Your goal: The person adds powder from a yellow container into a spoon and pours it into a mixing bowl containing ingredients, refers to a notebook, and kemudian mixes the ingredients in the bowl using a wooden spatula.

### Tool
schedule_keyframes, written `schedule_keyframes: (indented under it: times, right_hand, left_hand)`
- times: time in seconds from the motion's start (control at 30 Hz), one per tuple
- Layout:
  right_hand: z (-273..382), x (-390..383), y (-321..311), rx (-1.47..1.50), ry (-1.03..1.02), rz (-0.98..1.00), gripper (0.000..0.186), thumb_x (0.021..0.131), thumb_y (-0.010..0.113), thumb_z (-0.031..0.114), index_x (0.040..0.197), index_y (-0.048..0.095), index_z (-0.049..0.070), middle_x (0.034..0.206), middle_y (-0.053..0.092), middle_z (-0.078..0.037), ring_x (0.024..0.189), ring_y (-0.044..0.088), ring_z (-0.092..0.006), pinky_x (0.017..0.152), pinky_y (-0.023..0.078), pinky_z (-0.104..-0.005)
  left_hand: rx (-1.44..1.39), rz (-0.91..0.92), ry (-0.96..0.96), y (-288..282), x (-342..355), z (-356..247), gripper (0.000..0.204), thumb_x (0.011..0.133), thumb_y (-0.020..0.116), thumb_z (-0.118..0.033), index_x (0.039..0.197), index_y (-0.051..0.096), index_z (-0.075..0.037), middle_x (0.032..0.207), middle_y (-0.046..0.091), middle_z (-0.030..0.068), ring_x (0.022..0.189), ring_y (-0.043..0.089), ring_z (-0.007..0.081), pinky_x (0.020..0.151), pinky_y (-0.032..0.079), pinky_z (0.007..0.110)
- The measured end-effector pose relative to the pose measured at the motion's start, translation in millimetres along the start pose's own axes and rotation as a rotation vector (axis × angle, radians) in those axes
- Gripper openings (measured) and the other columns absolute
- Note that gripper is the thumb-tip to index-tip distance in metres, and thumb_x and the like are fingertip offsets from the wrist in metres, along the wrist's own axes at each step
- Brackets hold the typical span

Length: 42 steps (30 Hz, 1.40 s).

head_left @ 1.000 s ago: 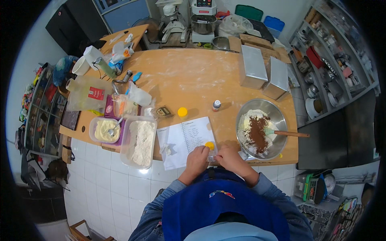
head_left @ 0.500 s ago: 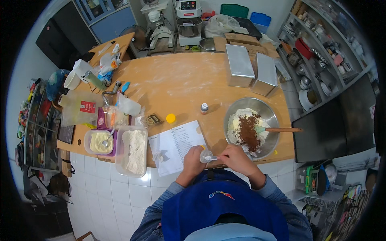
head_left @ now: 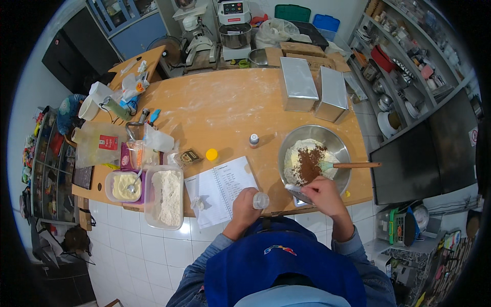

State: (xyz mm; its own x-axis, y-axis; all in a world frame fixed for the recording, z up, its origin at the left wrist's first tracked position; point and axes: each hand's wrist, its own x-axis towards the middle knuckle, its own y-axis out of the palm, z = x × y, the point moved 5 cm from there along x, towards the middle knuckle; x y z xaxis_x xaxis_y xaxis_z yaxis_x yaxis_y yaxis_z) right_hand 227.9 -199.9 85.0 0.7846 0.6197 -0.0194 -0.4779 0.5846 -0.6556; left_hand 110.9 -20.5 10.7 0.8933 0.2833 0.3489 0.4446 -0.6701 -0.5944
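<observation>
My left hand (head_left: pixel 245 209) holds a small clear jar (head_left: pixel 260 201) beside an open notebook (head_left: pixel 219 189). My right hand (head_left: pixel 323 197) pinches a small spoon (head_left: pixel 293 188) with white stuff in it, held over the near rim of a steel bowl (head_left: pixel 341 151). Inside the bowl lie pale powder (head_left: pixel 293 159) and a heap of brown powder (head_left: pixel 308 159), with a wooden-handled spatula (head_left: pixel 356 165) resting in them. A yellow-lidded container (head_left: pixel 211 154) and a small bottle (head_left: pixel 253 141) stand beyond the notebook.
On the left are tubs of pale cream (head_left: pixel 122 188) and flour (head_left: pixel 169 199), with bags, jugs and tools. Two metal tins (head_left: pixel 298 82) sit at the table's (head_left: pixel 220 97) back right. Mixers (head_left: pixel 235 38) stand behind; shelving (head_left: pixel 394 66) and a black fridge (head_left: pixel 394 179) are on the right.
My right hand has moved from the jar rightward to over the bowl with the spoon. My left hand has drawn slightly left with the jar. The view has shifted a little.
</observation>
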Motion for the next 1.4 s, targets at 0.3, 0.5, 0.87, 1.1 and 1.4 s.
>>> schedule_keyframes:
  times: [0.3,0.5,0.87,1.1,1.4]
  right_hand:
    - [-60.3,-3.1,-9.6,-0.659,0.096,-0.196,0.01,0.065,0.053,0.006,0.061,0.056,-0.002,0.066,0.051,-0.016,0.068,0.053,-0.0298,0.062,0.043,-0.0386]
    - [-47.3,-6.9,-15.4,-0.788,0.124,-0.253,0.008,0.065,0.052,0.005,0.063,0.058,-0.001,0.073,0.05,-0.015,0.071,0.052,-0.0301,0.064,0.044,-0.037]
    - [31.8,-9.5,38.4,-0.196,-0.171,0.057,0.008,0.066,0.053,0.007,0.062,0.057,0.003,0.067,0.05,-0.013,0.067,0.052,-0.0301,0.059,0.044,-0.0386]
    - [42.7,-15.3,70.3,-0.494,-0.332,-0.019,0.006,0.064,0.052,0.004,0.059,0.054,0.003,0.066,0.047,-0.011,0.066,0.051,-0.028,0.056,0.043,-0.0381]
    - [34.8,-13.2,80.7,-0.291,-0.249,0.163,0.007,0.067,0.053,0.007,0.066,0.058,0.003,0.068,0.05,-0.014,0.067,0.052,-0.0308,0.06,0.044,-0.0391]
  left_hand:
    - [0.007,0.005,0.0,0.0,0.8,-1.0,0.035,0.06,0.066,-0.007,0.088,0.046,-0.006,0.079,0.053,0.0135,0.073,0.052,0.0329,0.062,0.042,0.039]
    - [0.032,-0.019,-0.005,-1.8,0.0,-1.2,0.031,0.061,0.065,-0.008,0.086,0.047,-0.006,0.079,0.054,0.013,0.072,0.052,0.0322,0.06,0.043,0.039]
    - [0.072,0.112,0.014,9.1,2.8,-17.2,0.035,0.062,0.066,-0.015,0.091,0.048,-0.005,0.081,0.054,0.0139,0.075,0.053,0.0323,0.062,0.044,0.039]
    - [0.168,0.168,0.12,10.1,1.6,-24.6,0.047,0.056,0.069,-0.017,0.095,0.048,-0.003,0.084,0.054,0.0131,0.076,0.053,0.0306,0.061,0.044,0.038]
    - [0.223,0.194,0.125,8.1,-1.3,-25.2,0.036,0.056,0.061,-0.008,0.089,0.048,-0.003,0.079,0.051,0.0112,0.072,0.052,0.0285,0.057,0.043,0.037]
